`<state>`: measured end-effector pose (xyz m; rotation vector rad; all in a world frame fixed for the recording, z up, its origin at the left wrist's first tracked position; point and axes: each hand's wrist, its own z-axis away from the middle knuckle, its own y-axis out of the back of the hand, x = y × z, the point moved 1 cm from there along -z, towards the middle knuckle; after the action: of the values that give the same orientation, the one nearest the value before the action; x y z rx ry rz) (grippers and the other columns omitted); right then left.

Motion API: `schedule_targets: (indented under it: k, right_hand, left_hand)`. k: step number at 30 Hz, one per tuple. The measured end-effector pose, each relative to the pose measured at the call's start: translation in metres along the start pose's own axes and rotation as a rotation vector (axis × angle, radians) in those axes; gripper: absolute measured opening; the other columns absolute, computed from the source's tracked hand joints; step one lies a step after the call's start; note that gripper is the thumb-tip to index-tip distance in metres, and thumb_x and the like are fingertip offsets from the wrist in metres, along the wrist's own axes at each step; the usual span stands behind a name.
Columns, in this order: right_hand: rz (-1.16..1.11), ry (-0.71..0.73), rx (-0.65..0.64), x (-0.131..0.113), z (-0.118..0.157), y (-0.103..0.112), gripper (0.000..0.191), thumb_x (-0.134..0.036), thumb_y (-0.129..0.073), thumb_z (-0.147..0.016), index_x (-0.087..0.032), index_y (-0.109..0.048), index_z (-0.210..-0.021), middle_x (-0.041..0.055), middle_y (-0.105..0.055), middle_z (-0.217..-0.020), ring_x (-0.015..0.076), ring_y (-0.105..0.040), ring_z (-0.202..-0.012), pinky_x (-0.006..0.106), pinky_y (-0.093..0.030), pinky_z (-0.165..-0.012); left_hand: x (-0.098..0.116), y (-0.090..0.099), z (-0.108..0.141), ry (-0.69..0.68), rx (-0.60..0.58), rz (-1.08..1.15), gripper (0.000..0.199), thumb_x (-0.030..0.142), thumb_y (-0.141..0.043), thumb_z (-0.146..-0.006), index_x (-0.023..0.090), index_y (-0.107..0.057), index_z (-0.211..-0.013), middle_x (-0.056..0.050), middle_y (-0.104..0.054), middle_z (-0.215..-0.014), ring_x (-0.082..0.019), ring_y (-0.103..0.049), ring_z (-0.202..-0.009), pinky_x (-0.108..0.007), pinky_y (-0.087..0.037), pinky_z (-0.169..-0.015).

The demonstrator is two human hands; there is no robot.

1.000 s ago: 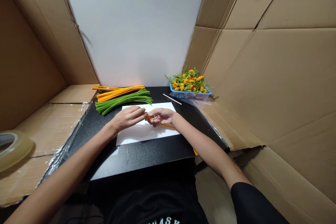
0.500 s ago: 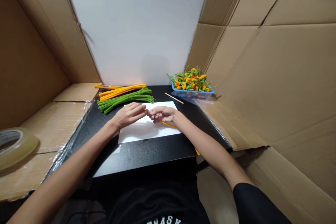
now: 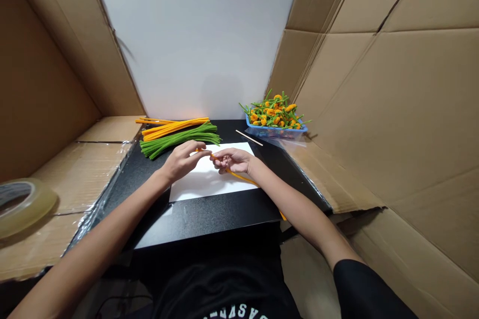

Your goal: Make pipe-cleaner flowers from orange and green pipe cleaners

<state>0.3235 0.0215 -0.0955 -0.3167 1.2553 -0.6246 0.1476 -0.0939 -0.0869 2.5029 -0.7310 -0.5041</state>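
Note:
Over a white sheet (image 3: 209,179) on the black table, my two hands meet at an orange pipe cleaner (image 3: 241,177). My right hand (image 3: 232,160) pinches it near one end, and its long part runs out below the palm and under my right forearm. My left hand (image 3: 186,159) has thumb and fingers around the short end, where a bit of orange shows between the fingertips. Just behind my left hand lie a bundle of green pipe cleaners (image 3: 179,141) and a bundle of orange ones (image 3: 174,129).
A blue basket (image 3: 277,133) of orange flowers with green stems stands at the back right. A thin wooden stick (image 3: 249,137) lies near it. At the far left, a tape roll (image 3: 41,204) rests on cardboard (image 3: 93,174). Cardboard walls rise on both sides.
The fingers of my left hand have lifted and spread a little from the thumb, showing more orange between them. My right hand keeps its pinch. The view has shifted slightly.

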Motion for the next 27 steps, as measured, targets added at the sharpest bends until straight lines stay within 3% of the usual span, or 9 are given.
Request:
schedule_targets:
  k: [5,9,15,22,27]
  right_hand:
    - [-0.022,0.012,0.013,-0.002,0.002,0.000,0.005,-0.015,-0.065,-0.084,-0.010,-0.064,-0.083,-0.0007,-0.058,-0.060,0.0065,-0.045,-0.050,0.017,-0.039,-0.049]
    - [-0.039,0.010,0.007,-0.002,0.001,0.004,0.005,-0.014,-0.064,-0.084,-0.010,-0.064,-0.082,0.0001,-0.058,-0.058,0.0078,-0.045,-0.051,0.018,-0.038,-0.049]
    - [-0.030,0.018,-0.012,-0.001,-0.001,0.005,0.006,-0.016,-0.063,-0.085,-0.010,-0.065,-0.083,-0.0004,-0.057,-0.059,0.0073,-0.043,-0.050,0.018,-0.040,-0.051]
    - [-0.023,0.004,0.021,0.001,-0.004,0.003,0.010,-0.010,-0.062,-0.085,-0.010,-0.059,-0.075,-0.0019,-0.054,-0.057,0.0042,-0.039,-0.046,0.014,-0.035,-0.044]
    - [-0.059,-0.016,-0.006,0.001,-0.005,0.002,0.009,-0.009,-0.060,-0.089,-0.009,-0.060,-0.080,-0.0033,-0.054,-0.059,-0.0004,-0.029,-0.040,0.010,-0.034,-0.043]
  left_hand:
    - [0.007,-0.006,-0.009,0.328,0.042,0.298,0.012,0.020,-0.059,-0.095,0.018,-0.071,-0.093,-0.006,-0.065,-0.088,-0.014,-0.064,-0.081,-0.026,-0.053,-0.072]
    - [0.008,-0.006,-0.016,0.439,0.011,0.437,0.013,0.026,-0.063,-0.093,0.017,-0.070,-0.087,-0.005,-0.066,-0.085,-0.014,-0.063,-0.078,-0.025,-0.052,-0.069]
    - [0.004,-0.004,-0.015,0.389,-0.019,0.430,0.013,0.025,-0.062,-0.094,0.017,-0.069,-0.088,-0.006,-0.066,-0.087,-0.015,-0.063,-0.081,-0.027,-0.052,-0.072]
    - [0.002,0.003,-0.012,0.140,-0.152,0.099,0.020,0.015,-0.050,-0.096,0.020,-0.069,-0.092,-0.007,-0.067,-0.090,-0.017,-0.061,-0.082,-0.031,-0.049,-0.073]
    - [0.002,0.007,-0.011,0.078,-0.150,-0.004,0.024,0.012,-0.048,-0.095,0.021,-0.069,-0.092,-0.007,-0.067,-0.090,-0.016,-0.061,-0.081,-0.031,-0.048,-0.072]
